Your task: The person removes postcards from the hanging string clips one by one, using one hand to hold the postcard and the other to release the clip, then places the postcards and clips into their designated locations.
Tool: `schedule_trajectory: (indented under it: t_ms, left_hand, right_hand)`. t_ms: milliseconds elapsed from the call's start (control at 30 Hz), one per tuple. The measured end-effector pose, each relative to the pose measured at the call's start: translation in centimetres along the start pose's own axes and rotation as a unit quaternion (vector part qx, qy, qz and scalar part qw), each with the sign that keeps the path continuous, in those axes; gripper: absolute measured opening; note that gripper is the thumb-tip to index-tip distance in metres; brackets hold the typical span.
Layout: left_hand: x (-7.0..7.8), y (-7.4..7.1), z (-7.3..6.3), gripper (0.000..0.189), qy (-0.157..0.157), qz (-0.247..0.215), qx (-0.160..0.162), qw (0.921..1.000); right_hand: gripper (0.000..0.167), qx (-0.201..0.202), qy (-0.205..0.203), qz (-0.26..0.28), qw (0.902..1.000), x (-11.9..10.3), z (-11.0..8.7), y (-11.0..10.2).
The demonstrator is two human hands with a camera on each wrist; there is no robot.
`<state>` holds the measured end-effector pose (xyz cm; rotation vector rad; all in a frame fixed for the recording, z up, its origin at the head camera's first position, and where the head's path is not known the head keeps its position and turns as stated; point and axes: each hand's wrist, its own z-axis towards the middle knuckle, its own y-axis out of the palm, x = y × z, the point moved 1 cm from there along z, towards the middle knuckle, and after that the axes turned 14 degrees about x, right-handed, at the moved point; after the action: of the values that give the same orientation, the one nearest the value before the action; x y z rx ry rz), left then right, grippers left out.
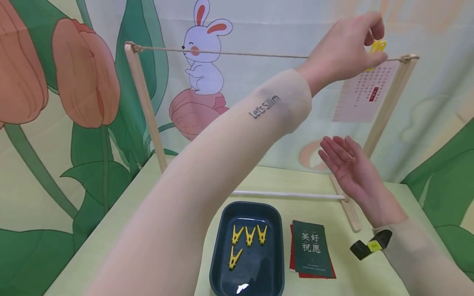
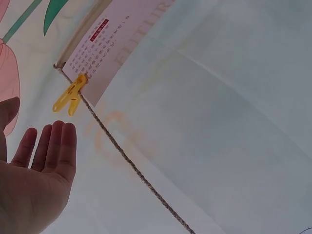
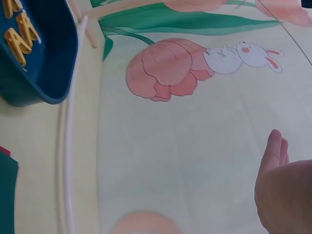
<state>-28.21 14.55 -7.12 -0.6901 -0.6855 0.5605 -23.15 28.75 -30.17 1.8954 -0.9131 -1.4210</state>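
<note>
A pale pink card with printed writing [image 1: 364, 94] hangs from the twine [image 1: 237, 53] near the right post. A yellow clothespin [image 2: 73, 95] clips it to the line. Close by that clothespin is my left hand [image 1: 342, 49], reached across from the left. In the left wrist view its fingers [image 2: 66, 151] are extended and a small gap separates them from the clothespin. My right hand [image 1: 355, 172] is lower, in front of the right post, palm showing and fingers straight, holding nothing.
A dark blue tray [image 1: 216, 267] on the table holds several yellow clothespins [image 1: 249, 236]. Right of it lies a stack of green and red cards [image 1: 311, 250]. Wooden posts [image 1: 146, 102] carry the twine, and a white rod [image 1: 289, 194] runs low between them. A printed cloth hangs behind.
</note>
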Motion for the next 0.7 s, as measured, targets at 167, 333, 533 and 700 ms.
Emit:
schedule_trajectory:
  t_ms: [167,333,533,700]
  left_hand:
    - [0.0,0.1,0.3,0.044,-0.001,0.007,0.008,0.9999]
    - [0.3,0.4,1.0,0.052,-0.021,0.013,0.000,0.9997]
    - [0.5,1.2,2.0,0.065,-0.053,0.022,-0.030,0.9979]
    - [0.5,1.9,2.5,0.073,-0.069,0.026,-0.040,0.9965]
  right_hand:
    - [0.053,0.021,-0.003,0.022,0.9995,-0.5,0.8,0.5]
    - [0.067,0.037,-0.010,0.058,0.9976,-1.1,1.7,0.7]
    - [0.075,0.059,-0.012,0.109,0.9922,-1.7,2.7,0.8]
    - [0.076,0.064,-0.007,0.149,0.9868,-2.1,3.2,1.1]
